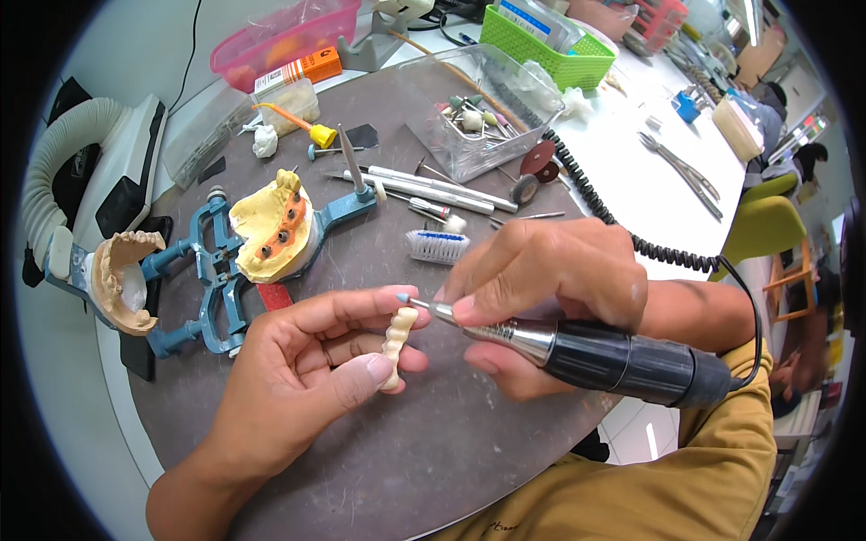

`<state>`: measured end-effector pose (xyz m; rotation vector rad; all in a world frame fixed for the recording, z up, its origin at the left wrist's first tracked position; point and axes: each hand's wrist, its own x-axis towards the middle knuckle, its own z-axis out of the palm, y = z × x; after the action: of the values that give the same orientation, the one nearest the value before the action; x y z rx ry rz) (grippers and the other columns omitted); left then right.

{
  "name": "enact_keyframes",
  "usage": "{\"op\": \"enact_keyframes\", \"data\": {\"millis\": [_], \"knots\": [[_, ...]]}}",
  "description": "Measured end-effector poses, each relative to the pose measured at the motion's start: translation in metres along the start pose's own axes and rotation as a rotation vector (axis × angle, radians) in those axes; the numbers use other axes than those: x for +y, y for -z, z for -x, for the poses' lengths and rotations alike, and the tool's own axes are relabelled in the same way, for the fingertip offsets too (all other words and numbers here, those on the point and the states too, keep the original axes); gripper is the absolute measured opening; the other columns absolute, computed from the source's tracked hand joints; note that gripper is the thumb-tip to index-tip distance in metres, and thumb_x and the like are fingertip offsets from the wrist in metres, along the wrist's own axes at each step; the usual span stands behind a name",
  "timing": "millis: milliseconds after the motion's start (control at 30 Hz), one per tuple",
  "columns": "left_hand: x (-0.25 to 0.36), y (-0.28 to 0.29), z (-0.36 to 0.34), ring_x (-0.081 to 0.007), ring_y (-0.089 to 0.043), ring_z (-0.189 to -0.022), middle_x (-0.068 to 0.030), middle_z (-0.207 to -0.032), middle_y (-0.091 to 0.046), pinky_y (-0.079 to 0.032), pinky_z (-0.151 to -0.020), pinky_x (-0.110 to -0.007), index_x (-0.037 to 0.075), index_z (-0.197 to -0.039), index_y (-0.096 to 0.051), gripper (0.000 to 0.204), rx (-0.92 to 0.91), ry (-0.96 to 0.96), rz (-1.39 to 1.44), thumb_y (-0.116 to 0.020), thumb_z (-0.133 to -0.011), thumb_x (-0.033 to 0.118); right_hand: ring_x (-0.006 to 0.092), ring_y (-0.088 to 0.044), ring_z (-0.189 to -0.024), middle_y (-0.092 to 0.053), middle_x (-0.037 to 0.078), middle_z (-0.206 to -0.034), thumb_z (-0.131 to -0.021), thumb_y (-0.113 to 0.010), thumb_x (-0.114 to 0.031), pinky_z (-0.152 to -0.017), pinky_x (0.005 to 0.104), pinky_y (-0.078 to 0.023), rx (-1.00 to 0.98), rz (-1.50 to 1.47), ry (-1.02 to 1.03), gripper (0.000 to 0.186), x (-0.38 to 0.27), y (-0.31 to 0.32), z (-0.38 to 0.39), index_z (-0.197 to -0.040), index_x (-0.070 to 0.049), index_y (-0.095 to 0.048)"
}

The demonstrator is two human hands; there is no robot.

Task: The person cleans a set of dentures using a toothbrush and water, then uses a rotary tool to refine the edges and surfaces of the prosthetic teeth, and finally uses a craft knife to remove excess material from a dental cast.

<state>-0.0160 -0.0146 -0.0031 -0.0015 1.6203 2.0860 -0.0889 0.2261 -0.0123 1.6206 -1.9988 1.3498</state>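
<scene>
My left hand pinches a cream dental bridge between thumb and fingers, upright near the middle. My right hand grips a black and silver rotary handpiece whose small blue pointed tip sits at the top of the bridge, close to my left index fingertip; whether it touches is hard to tell. Left of them stands a teal articulator bearing a yellow dental cast with orange gum and a beige cast. A brush lies behind my hands.
The grey mat holds metal instruments, a clear box of burs and abrasive discs. Pink and green baskets stand behind. Pliers lie on the white desk. A coiled cord runs rightward. People work at far right.
</scene>
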Motion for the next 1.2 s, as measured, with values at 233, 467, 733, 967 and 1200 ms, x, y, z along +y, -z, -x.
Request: {"op": "enact_keyframes", "data": {"millis": [233,467,733,967,1200], "knots": [[0.004,-0.008,0.001,-0.0179,-0.067,-0.104,-0.0147,-0.122,-0.063,-0.057,-0.09,-0.028,-0.006,-0.139,-0.05,0.068,0.029,0.028,-0.011,-0.077,-0.077,-0.007,0.0338,-0.075,-0.086,-0.068,0.011,-0.081,-0.074,-0.082,-0.003,-0.062,0.0348,-0.061,-0.041,-0.039,0.048,0.027,-0.001,-0.004,0.005,-0.092,-0.001,-0.063],[-0.005,-0.011,0.002,-0.0201,-0.066,-0.109,-0.0151,-0.125,-0.062,-0.057,-0.095,-0.032,-0.006,-0.136,-0.051,0.062,0.064,-0.028,-0.149,-0.071,-0.078,-0.013,0.0359,-0.076,-0.084,-0.067,0.009,-0.074,-0.073,-0.08,-0.002,-0.055,0.0355,-0.06,-0.022,-0.025,0.138,0.023,0.005,-0.01,0.008,-0.086,-0.002,-0.062],[-0.006,-0.013,0.002,-0.0213,-0.066,-0.112,-0.0149,-0.122,-0.063,-0.057,-0.098,-0.034,-0.006,-0.135,-0.051,0.056,0.029,-0.058,-0.204,-0.064,-0.081,-0.014,0.0372,-0.075,-0.082,-0.066,0.009,-0.068,-0.07,-0.08,-0.001,-0.058,0.0373,-0.063,-0.067,-0.024,0.242,0.02,0.01,-0.012,0.013,-0.079,-0.001,-0.061],[-0.005,-0.01,0.0,-0.0226,-0.067,-0.112,-0.0157,-0.123,-0.064,-0.056,-0.099,-0.033,-0.005,-0.136,-0.051,0.056,0.028,-0.016,-0.191,-0.062,-0.081,-0.014,0.0385,-0.075,-0.083,-0.066,0.01,-0.069,-0.069,-0.081,0.001,-0.06,0.0373,-0.063,-0.041,0.006,0.209,0.021,0.008,-0.016,0.013,-0.078,0.001,-0.062],[0.0,-0.009,0.0,-0.0232,-0.067,-0.113,-0.0175,-0.126,-0.064,-0.056,-0.097,-0.031,-0.008,-0.138,-0.05,0.058,0.034,0.035,-0.168,-0.064,-0.082,-0.011,0.0387,-0.075,-0.084,-0.066,0.011,-0.07,-0.069,-0.082,0.002,-0.06,0.0361,-0.063,-0.109,-0.013,0.218,0.021,0.009,-0.015,0.012,-0.078,0.001,-0.063]]}}
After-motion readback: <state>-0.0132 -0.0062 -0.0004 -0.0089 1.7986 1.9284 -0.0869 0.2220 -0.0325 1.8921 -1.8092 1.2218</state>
